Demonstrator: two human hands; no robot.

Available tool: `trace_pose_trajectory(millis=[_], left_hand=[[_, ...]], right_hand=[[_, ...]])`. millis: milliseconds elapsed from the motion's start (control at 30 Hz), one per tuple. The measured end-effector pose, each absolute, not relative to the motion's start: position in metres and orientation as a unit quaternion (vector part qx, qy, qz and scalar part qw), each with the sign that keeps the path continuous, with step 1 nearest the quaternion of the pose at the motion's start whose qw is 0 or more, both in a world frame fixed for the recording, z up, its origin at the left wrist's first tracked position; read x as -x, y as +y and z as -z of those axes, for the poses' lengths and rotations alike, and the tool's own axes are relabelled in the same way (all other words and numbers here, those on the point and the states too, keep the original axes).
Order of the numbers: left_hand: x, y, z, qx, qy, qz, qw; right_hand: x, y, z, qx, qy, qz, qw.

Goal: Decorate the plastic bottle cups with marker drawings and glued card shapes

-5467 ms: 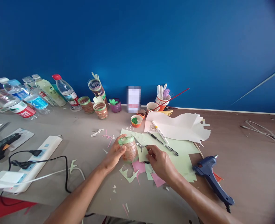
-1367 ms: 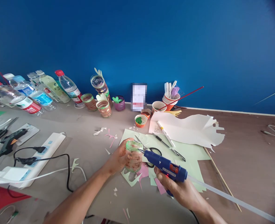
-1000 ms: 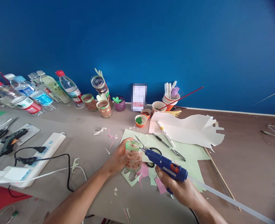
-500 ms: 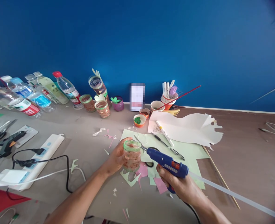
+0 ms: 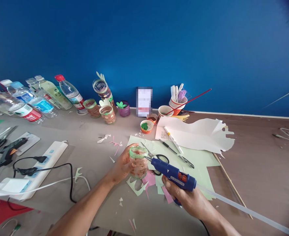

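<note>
My left hand (image 5: pixel 124 165) is wrapped around the left side of a clear plastic cup (image 5: pixel 138 164), painted brown with a green rim. In my right hand (image 5: pixel 181 193) is a blue hot glue gun (image 5: pixel 173 172), with a long white glue stick (image 5: pixel 244 208) running out of its back. Its metal nozzle points left at the cup's right side, just below the rim; whether it touches I cannot tell. Behind the gun lie black-handled scissors (image 5: pixel 162 159), partly hidden, on light green paper (image 5: pixel 198 159).
Painted cups (image 5: pixel 107 114) and several bottles (image 5: pixel 73 95) line the wall at the left. A power strip (image 5: pixel 47 164) with cables lies left. Paint cups (image 5: pixel 146 127), a propped phone (image 5: pixel 144 101), pens (image 5: pixel 176 150) and white paper (image 5: pixel 195 134) are beyond my hands. Paper scraps (image 5: pixel 136 186) lie around.
The glue gun has shifted slightly left and down, its nozzle now lower beside the cup's rim. More of the scissors shows. My left hand and the cup have barely moved.
</note>
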State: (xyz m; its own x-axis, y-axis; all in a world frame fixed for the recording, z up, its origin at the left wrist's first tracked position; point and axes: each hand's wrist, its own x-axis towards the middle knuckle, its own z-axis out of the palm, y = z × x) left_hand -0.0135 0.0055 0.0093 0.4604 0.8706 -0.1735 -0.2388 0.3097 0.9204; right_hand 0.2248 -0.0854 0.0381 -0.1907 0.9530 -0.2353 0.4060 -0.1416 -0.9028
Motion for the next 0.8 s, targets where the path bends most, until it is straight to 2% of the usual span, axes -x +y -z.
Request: trace_pose_trajectory(millis=[100,533,800], left_hand=[[0.014,0.005,-0.007,-0.453,0.359,-0.374,0.725],[0.014,0.006,-0.008,-0.459,0.367,-0.376,0.717],[0.014,0.006,-0.006,-0.447,0.363,-0.383,0.722]], right_hand=[[-0.223,-0.088,-0.036,0.587,-0.578,-0.506,0.256],[-0.229,-0.086,-0.026,0.612,-0.567,-0.473,0.282],[-0.227,-0.089,-0.030,0.596,-0.569,-0.498,0.271]])
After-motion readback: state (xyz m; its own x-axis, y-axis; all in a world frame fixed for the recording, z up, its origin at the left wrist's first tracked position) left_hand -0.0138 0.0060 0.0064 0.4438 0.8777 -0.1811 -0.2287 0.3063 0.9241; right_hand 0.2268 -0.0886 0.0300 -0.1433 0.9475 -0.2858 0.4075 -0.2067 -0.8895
